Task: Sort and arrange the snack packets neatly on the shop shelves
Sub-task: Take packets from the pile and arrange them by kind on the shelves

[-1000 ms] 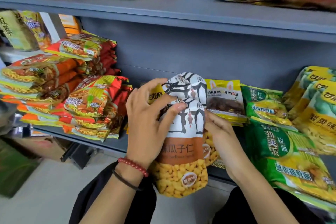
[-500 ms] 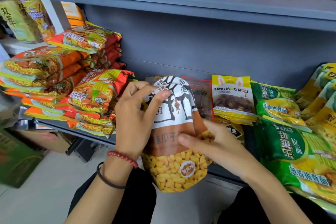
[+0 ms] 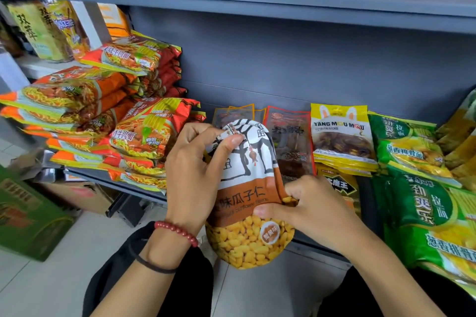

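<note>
The person holds a sunflower seed packet (image 3: 247,203) upright in front of the lower shelf (image 3: 316,244), between the noodle packets (image 3: 139,136) and the green packets (image 3: 422,208). The left hand (image 3: 193,175) has its grip closed around the packet's upper left side, thumb on the front. The right hand (image 3: 311,206) pinches the packet's right edge at the middle, fingers curled.

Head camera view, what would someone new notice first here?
First, the sunflower seed packet at the centre, held upright in front of the shelf: the left hand grips its top and the right hand pinches its right edge. Next come the stacked orange noodle packets on the shelf's left and the green packets lying on its right.
</note>
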